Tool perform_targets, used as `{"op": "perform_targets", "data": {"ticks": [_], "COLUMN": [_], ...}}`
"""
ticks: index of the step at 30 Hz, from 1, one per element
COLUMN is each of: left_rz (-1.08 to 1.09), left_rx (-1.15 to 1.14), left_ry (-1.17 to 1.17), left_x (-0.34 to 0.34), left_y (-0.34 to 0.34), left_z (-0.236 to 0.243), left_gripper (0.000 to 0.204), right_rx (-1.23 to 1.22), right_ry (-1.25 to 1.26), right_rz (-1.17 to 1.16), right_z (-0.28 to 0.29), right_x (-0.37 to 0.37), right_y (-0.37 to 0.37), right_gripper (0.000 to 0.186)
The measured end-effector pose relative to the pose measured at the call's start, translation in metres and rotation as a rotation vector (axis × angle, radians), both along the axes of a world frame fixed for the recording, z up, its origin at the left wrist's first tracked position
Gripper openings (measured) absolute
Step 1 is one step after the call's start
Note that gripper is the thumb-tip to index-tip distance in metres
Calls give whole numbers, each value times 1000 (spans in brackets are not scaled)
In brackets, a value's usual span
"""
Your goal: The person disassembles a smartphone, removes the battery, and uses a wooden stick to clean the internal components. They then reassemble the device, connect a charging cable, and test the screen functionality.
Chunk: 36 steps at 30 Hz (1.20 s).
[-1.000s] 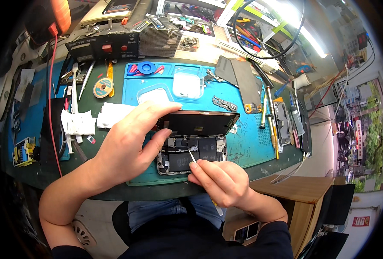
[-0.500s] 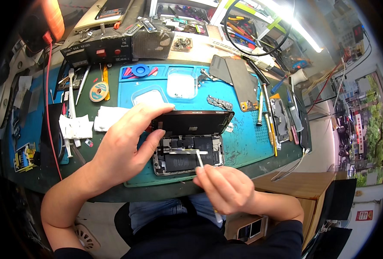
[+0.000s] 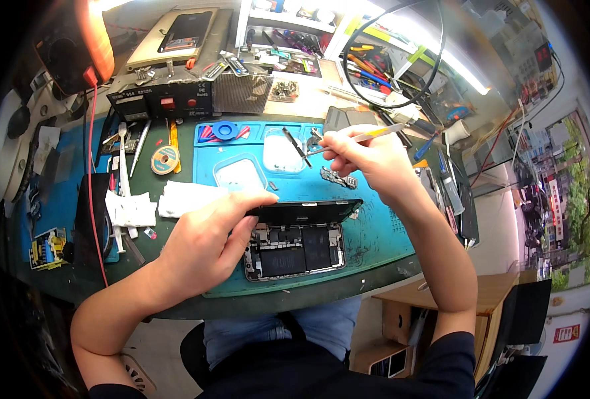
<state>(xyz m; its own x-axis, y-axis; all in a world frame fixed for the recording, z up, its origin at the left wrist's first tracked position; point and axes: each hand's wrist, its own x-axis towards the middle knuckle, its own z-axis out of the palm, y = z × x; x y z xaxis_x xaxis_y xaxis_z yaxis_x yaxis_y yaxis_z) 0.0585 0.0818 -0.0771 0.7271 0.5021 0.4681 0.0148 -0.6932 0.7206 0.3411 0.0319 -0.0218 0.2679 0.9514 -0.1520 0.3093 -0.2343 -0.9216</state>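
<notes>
My left hand (image 3: 208,239) pinches the left end of the raised black screen (image 3: 308,211) of an opened phone (image 3: 278,256), whose batteries and inner parts show below it on the blue mat (image 3: 381,246). My right hand (image 3: 348,149) is closed on slim metal tweezers (image 3: 378,131) with yellow on them, held up at the back of the mat. At their tip a thin dark strip (image 3: 296,145) is held over a clear plastic container (image 3: 275,156). A second clear container (image 3: 238,173) lies left of it, and a small metal part (image 3: 338,177) lies below my right hand.
A solder spool (image 3: 164,159), white tissues (image 3: 129,207) and assorted tools are at the left. A black boxed device (image 3: 155,100) stands at the back, under a hanging cable loop. More tools (image 3: 441,183) line the right side, beside a wooden cabinet (image 3: 468,299).
My right hand has risen from over the phone to the back of the mat, carrying a strip lifted from the phone. The screen in my left hand leans lower.
</notes>
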Motion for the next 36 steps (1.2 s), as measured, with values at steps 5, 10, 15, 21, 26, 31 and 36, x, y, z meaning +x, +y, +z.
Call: {"op": "perform_targets", "data": {"ticks": [5,10,15,21,26,31,36], "left_rz": [-26,-9,-9,4,10,9,-5], "left_rx": [-89,-39,-34,-35,-69,-100,-113], "left_ry": [85,30,26,36,72,68,103], "left_x": [-4,-2,0,-2,-1,-1,-2], "left_y": [-2,-2,-1,-1,-2,-3,-2], "left_z": [5,-1,-2,-2,-1,2,3], "left_gripper": [39,44,44,46,48,48,51], "right_rx": [-75,-81,70,660,501,226,312], "right_ry": [10,-10,-92,-625,-419,292,-462], "right_rz": [2,-33,-59,99,293,290,256], "right_z": [-10,-13,0,9,-10,-10,-17], "right_x": [0,2,3,-27,-43,-33,-55], "right_y": [11,10,-6,-68,-117,-130,-118], "right_gripper": [30,30,30,21,29,29,21]}}
